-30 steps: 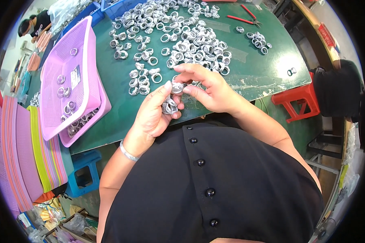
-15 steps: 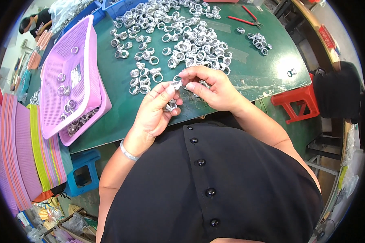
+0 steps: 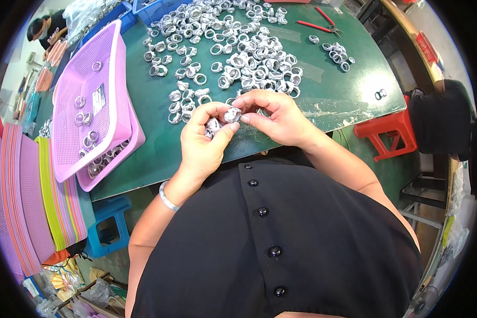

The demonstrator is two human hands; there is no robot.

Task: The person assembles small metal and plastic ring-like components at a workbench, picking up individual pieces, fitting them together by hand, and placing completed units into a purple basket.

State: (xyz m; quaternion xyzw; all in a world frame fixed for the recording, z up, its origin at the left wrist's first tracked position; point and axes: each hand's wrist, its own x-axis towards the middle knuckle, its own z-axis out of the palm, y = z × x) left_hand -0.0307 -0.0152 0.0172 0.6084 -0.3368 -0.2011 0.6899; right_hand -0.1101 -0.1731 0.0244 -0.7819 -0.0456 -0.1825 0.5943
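Note:
Between the fingertips of my left hand is a silver-coloured ring, its broad ornate face turned up. A second ring is tucked in the same palm, partly covered by the thumb and fingers. My right hand meets the held ring from the right, its thumb and index finger closed at the ring's edge. Just beyond both hands lies a big heap of similar rings on the green table. A smaller group of rings sits close to my left fingers.
Stacked pink baskets holding some rings stand on the left. Red-handled pliers and a small ring cluster lie at the far right. A red stool, a blue stool and piled trays flank the table. Another person is far left.
My left hand has turned, bringing the held ring's face upward and the second ring higher in the palm. My right fingers have dipped slightly and stay at the ring.

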